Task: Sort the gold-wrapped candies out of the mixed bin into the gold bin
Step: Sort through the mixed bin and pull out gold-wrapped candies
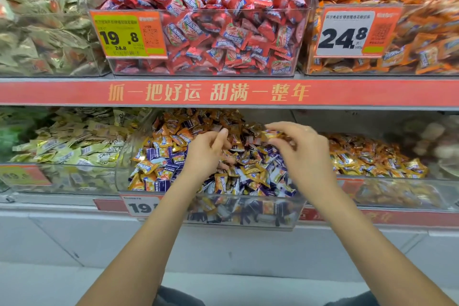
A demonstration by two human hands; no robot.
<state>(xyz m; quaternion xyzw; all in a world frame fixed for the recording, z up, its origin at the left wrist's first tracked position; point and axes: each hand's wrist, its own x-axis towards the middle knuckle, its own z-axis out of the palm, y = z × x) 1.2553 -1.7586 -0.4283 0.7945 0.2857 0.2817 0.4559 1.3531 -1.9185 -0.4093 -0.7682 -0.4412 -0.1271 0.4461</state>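
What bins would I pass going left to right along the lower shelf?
Pale-yellow candy bin → mixed bin, with left hand and right hand in it → gold bin.

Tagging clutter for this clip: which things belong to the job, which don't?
Job: mixed bin, gold bin, gold candy pinched by right hand, left hand.
Not: red candies, orange candies, price tags, green candies.
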